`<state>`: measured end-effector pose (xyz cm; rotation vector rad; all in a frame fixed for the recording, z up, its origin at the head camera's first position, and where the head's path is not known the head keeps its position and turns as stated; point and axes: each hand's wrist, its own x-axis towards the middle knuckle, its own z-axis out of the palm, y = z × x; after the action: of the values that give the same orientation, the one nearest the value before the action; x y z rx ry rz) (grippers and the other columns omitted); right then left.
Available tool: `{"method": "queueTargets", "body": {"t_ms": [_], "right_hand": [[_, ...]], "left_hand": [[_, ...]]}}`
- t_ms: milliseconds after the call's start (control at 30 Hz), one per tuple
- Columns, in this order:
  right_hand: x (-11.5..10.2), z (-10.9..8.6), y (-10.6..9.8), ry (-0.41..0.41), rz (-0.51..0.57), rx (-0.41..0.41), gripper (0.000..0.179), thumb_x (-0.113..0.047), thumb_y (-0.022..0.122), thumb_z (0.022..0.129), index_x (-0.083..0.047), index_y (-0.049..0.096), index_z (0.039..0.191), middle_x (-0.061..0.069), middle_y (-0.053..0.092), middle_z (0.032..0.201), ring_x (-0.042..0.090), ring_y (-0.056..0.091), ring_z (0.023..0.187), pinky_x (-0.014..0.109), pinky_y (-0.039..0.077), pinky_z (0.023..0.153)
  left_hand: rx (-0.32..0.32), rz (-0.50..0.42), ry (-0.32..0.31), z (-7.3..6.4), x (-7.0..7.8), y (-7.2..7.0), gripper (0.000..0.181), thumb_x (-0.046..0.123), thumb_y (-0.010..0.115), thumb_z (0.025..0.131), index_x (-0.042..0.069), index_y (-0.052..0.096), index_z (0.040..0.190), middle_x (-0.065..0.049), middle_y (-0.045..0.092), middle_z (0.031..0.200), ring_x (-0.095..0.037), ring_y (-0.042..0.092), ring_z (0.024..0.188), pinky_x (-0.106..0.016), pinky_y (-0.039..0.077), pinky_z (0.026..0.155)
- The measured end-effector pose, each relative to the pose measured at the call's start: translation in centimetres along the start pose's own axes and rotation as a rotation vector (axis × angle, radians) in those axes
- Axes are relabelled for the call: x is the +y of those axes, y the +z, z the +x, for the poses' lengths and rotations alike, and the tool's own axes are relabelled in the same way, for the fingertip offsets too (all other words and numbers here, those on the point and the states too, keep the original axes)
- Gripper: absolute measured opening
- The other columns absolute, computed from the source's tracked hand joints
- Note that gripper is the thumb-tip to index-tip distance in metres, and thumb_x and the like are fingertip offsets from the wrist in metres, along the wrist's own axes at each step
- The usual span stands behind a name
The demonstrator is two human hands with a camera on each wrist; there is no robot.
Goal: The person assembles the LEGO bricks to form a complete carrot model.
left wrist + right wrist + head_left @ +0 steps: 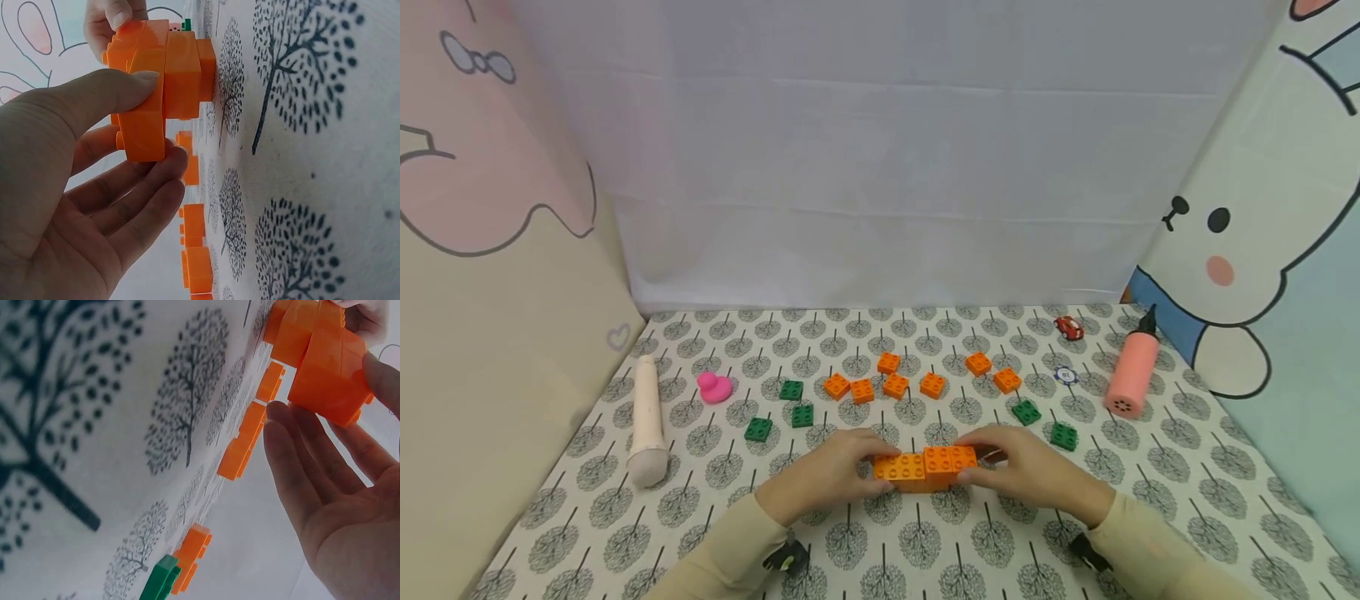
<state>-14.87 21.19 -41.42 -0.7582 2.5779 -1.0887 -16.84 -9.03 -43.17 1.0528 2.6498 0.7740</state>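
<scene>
A stack of orange toy building bricks rests on the tabletop between the two hands, one layer on another. My left hand pinches the brick at the left end, its thumb on the near face and fingers behind. At the right end, my right hand pinches an upper orange brick between thumb and fingers. In the left wrist view the lowest brick touches the cloth, and the held brick sits higher. Several loose orange bricks lie beyond the hands.
Green bricks lie on both sides, such as one at left and one at right. Farther out are a pink duck, a white microphone-shaped object, a pink bottle, a red toy car and a small disc.
</scene>
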Motion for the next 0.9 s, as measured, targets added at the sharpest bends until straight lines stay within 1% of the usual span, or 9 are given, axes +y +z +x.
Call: {"method": "queueTargets", "body": {"t_ms": [133, 200, 300, 400, 467, 533, 667, 800, 900], "right_hand": [[0.2, -0.3, -0.2, -0.005, -0.011, -0.003, 0.056, -0.048, 0.068, 0.091, -0.009, 0.064, 0.131, 0.0, 0.066, 0.123, 0.014, 0.065, 0.105, 0.04, 0.056, 0.093], [0.3, -0.3, -0.3, -0.001, -0.018, -0.005, 0.056, -0.049, 0.068, 0.091, -0.01, 0.064, 0.131, -0.001, 0.066, 0.123, 0.013, 0.065, 0.105, 0.038, 0.056, 0.093], [0.3, -0.2, -0.3, -0.003, -0.033, -0.01, 0.058, -0.05, 0.067, 0.091, -0.009, 0.064, 0.131, -0.002, 0.066, 0.123, 0.011, 0.065, 0.104, 0.037, 0.056, 0.093], [0.2, 0.0, -0.3, -0.009, -0.032, -0.019, 0.057, -0.049, 0.067, 0.091, -0.008, 0.064, 0.13, -0.001, 0.067, 0.122, 0.012, 0.065, 0.104, 0.037, 0.056, 0.093], [0.2, 0.0, -0.3, -0.01, -0.035, -0.018, 0.057, -0.049, 0.067, 0.091, -0.008, 0.064, 0.13, -0.001, 0.067, 0.122, 0.011, 0.065, 0.104, 0.036, 0.056, 0.092], [0.2, 0.0, -0.3, -0.009, -0.032, -0.017, 0.056, -0.049, 0.067, 0.091, -0.008, 0.064, 0.13, -0.001, 0.067, 0.122, 0.012, 0.065, 0.104, 0.037, 0.056, 0.092], [0.2, -0.1, -0.2, -0.004, -0.019, -0.012, 0.057, -0.048, 0.067, 0.092, -0.007, 0.063, 0.13, 0.001, 0.066, 0.123, 0.014, 0.065, 0.104, 0.038, 0.056, 0.092], [0.2, -0.2, -0.2, 0.001, -0.012, -0.01, 0.058, -0.048, 0.066, 0.092, -0.006, 0.062, 0.132, 0.003, 0.065, 0.126, 0.016, 0.065, 0.105, 0.038, 0.056, 0.093], [0.3, -0.3, -0.3, 0.001, -0.016, -0.004, 0.059, -0.049, 0.066, 0.092, -0.006, 0.062, 0.132, 0.004, 0.065, 0.126, 0.016, 0.065, 0.105, 0.037, 0.056, 0.093]], "left_hand": [[-0.005, -0.045, -0.028, 0.1, -0.5, -0.2, 0.057, 0.051, 0.069, 0.089, 0.018, 0.063, 0.134, 0.004, 0.065, 0.128, -0.014, 0.06, 0.116, -0.039, 0.05, 0.103], [0.03, -0.062, -0.056, 0.3, -1.1, -0.6, 0.06, 0.055, 0.064, 0.091, 0.016, 0.062, 0.136, 0.001, 0.065, 0.13, -0.017, 0.06, 0.117, -0.042, 0.05, 0.103], [0.152, -0.018, -0.099, 0.9, -2.2, -1.3, 0.052, 0.046, 0.064, 0.095, 0.011, 0.062, 0.134, -0.005, 0.065, 0.129, -0.022, 0.061, 0.115, -0.043, 0.051, 0.101], [0.292, 0.099, -0.156, 1.7, -3.5, -2.0, 0.04, 0.029, 0.067, 0.096, 0.006, 0.065, 0.129, -0.011, 0.066, 0.125, -0.029, 0.061, 0.115, -0.044, 0.051, 0.1], [0.346, 0.168, -0.194, 2.2, -4.3, -2.4, 0.037, 0.021, 0.069, 0.094, 0.002, 0.066, 0.126, -0.016, 0.064, 0.124, -0.033, 0.06, 0.115, -0.046, 0.053, 0.098], [0.346, 0.194, -0.246, 2.7, -4.9, -2.9, 0.04, 0.021, 0.068, 0.094, 0.0, 0.064, 0.128, -0.021, 0.061, 0.127, -0.037, 0.058, 0.117, -0.049, 0.052, 0.099], [0.28, 0.211, -0.322, 3.5, -5.7, -3.4, 0.047, 0.026, 0.069, 0.094, 0.001, 0.061, 0.133, -0.024, 0.059, 0.13, -0.039, 0.057, 0.117, -0.052, 0.052, 0.098], [0.24, 0.236, -0.341, 3.9, -6.0, -3.5, 0.038, 0.023, 0.071, 0.093, 0.002, 0.066, 0.124, -0.015, 0.067, 0.109, -0.026, 0.061, 0.093, -0.04, 0.057, 0.078], [0.242, 0.243, -0.339, 4.2, -6.0, -3.5, 0.027, 0.016, 0.07, 0.092, 0.002, 0.071, 0.115, -0.011, 0.068, 0.099, -0.023, 0.059, 0.086, -0.036, 0.055, 0.072]]}}
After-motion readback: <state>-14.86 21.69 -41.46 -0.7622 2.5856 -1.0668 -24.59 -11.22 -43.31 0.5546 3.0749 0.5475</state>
